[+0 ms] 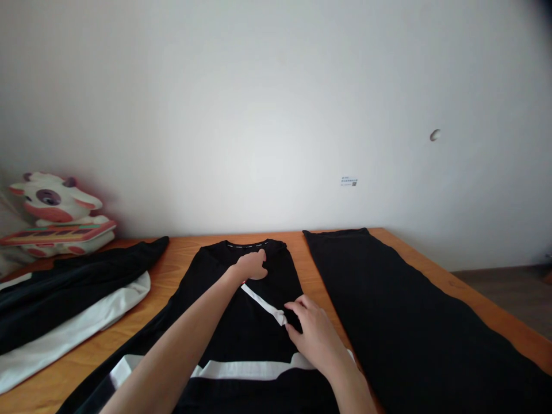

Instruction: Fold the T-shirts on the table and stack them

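A black garment (267,287) with white bands lies on the wooden table, its neckline at the far end. My left hand (253,265) rests on its upper part, just below the neckline, with fingers drawn together; what they hold, if anything, is hidden. A narrow white strip (261,301) runs diagonally from near that hand to a bunched white end. Around this bunched end my right hand (308,326) has its thumb and forefinger apart, close to the cloth. Across the lower part of the garment runs a wider white band (245,370).
Black folded cloth (401,305) lies along the right of the wooden table (172,264). Black and white clothing (86,293) is at the left, below a cow-shaped toy keyboard (60,215). A pale wall (276,115) stands behind, bearing a small sticker (349,181).
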`<state>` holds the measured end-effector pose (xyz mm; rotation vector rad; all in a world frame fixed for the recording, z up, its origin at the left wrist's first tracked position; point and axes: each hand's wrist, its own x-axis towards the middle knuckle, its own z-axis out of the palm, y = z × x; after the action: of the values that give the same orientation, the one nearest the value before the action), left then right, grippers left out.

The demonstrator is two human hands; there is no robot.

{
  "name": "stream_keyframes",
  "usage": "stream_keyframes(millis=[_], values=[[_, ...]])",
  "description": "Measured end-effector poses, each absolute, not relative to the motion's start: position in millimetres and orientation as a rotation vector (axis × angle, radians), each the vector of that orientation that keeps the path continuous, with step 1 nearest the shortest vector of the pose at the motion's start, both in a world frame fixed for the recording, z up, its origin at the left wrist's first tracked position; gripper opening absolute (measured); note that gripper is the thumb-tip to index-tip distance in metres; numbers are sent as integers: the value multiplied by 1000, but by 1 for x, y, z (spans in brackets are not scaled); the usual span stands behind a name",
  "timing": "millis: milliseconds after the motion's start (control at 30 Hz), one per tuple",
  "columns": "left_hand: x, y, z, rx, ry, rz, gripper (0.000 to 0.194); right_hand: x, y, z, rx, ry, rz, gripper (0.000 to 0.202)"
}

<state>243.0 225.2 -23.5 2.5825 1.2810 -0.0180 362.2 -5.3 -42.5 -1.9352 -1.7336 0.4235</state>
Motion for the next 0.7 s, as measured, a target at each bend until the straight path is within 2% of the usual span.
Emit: stream_keyframes(millis=[100, 267, 467, 700], values=[[265, 221, -27, 2622, 1269, 70, 43, 362, -4, -44, -1939, -1747, 403, 39], [296, 224, -40, 2635, 1237, 100, 30, 361, -2, -40, -1950, -1733, 422, 33], [308, 229, -51, 2712, 1170, 211, 45, 360, 1, -35, -1970, -1726, 402, 29], [304, 209, -66, 2778, 1223, 224, 50, 357, 0, -38, -1973, -1707, 379, 24]])
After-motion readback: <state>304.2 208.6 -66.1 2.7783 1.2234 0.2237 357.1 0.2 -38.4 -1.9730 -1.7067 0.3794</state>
